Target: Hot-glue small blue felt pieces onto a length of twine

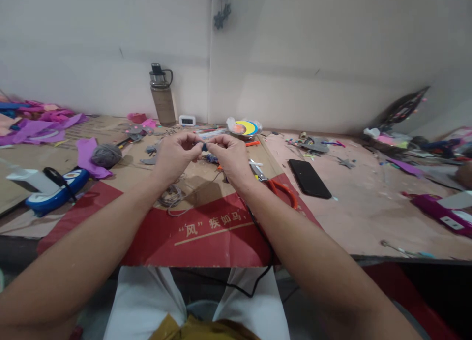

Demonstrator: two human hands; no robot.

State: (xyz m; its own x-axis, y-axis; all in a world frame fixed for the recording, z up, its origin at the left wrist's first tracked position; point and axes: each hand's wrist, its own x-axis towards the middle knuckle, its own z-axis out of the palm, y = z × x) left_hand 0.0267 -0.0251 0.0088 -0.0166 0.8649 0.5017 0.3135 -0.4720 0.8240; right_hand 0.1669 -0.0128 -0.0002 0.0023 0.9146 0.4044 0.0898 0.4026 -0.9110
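My left hand (177,153) and my right hand (230,155) meet above the cardboard, thumbs and forefingers pinched together. Between the fingertips sits a small dark blue piece (204,146), too small to name; both hands seem to grip it. Under my left hand lies a loose coil of thin grey cord (171,196). Beneath my right wrist, scissors with orange handles (282,192) rest on the board, their blades partly hidden. A small dark blue patterned thing (213,158) lies just behind my right fingers.
A grey yarn ball (106,155), a blue power strip (57,195) and purple felt (87,155) are on the left. A bottle (162,101), a small clock (187,120) and a bowl (244,128) stand at the back. A black phone (309,178) lies right. A black cable (271,246) hangs over the front edge.
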